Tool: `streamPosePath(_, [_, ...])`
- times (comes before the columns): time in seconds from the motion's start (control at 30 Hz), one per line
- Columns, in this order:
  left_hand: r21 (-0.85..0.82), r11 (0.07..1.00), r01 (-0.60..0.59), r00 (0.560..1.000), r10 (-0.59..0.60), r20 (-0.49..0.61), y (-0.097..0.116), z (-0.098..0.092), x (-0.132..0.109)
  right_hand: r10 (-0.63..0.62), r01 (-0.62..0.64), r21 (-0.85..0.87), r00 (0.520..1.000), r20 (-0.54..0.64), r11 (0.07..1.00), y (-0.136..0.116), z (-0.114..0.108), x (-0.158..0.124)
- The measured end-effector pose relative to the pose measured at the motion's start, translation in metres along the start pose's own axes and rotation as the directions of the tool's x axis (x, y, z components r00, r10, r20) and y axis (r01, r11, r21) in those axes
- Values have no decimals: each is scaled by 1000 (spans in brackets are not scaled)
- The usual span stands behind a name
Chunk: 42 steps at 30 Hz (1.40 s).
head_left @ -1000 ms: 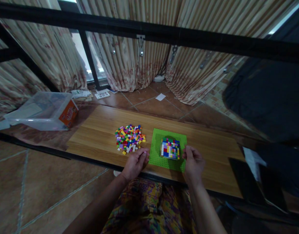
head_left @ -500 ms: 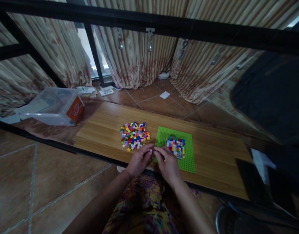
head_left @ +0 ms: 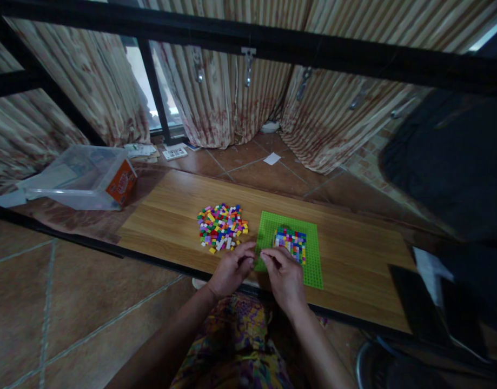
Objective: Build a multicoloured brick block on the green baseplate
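Note:
A green baseplate lies on the wooden board with a square block of many-coloured small bricks built on it. Left of the plate sits a loose pile of coloured bricks. My left hand rests at the board's near edge, fingers curled, just below the pile. My right hand is beside it over the plate's near left corner, fingertips pinched together. Whatever either hand holds is too small to name.
A clear plastic tub with an orange label stands at the board's left end. Papers lie on the tiled floor by striped curtains. A black frame bar crosses overhead. A dark bag and flat black items lie right.
My right hand came from the plate's right side over to its near left corner, next to my left hand. The view shifted slightly.

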<state>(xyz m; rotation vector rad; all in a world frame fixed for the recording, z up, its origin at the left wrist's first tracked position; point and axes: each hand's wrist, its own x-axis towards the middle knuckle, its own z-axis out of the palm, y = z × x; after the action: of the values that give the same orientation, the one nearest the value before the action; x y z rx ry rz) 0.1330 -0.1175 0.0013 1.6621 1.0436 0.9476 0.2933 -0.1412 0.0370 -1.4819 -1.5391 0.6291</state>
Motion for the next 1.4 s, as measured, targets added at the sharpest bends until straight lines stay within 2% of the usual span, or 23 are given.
streamPosePath(0.1, [3, 1000, 21, 1000, -21, 6, 3, -1, 0, 71, -68, 31, 987, -141, 997, 16, -22, 3])
streamPosePath(0.17, [-1, 1000, 26, 1000, -26, 14, 5, -1, 0, 137, -130, 44, 962, -236, 991, 30, -37, 7])
streamPosePath(0.27, [-1, 1000, 20, 1000, -20, 5, 6, -1, 1, 205, -207, 24, 932, -300, 978, 48, -54, 14])
streamPosePath(0.37, [9, 1000, 22, 1000, -22, -5, 5, -1, 2, 213, -218, 16, 932, -292, 976, 58, -58, 20])
streamPosePath(0.6, [16, 999, 34, 999, -34, 17, 6, -1, 2, 245, -231, 82, 920, -305, 969, 70, -53, 28])
streamPosePath(0.83, [15, 1000, 17, 1000, -18, 22, 3, 1, 2, 322, -268, 222, 909, -263, 937, 77, -53, 37])
streamPosePath(1.03, [47, 999, 0, 1000, 0, -12, 8, 2, 3, 436, -334, 372, 869, -236, 866, 83, -51, 42])
streamPosePath(1.4, [18, 1000, 14, 1000, -13, -24, 7, 4, 2, 446, -356, 386, 878, -173, 851, 82, -53, 44])
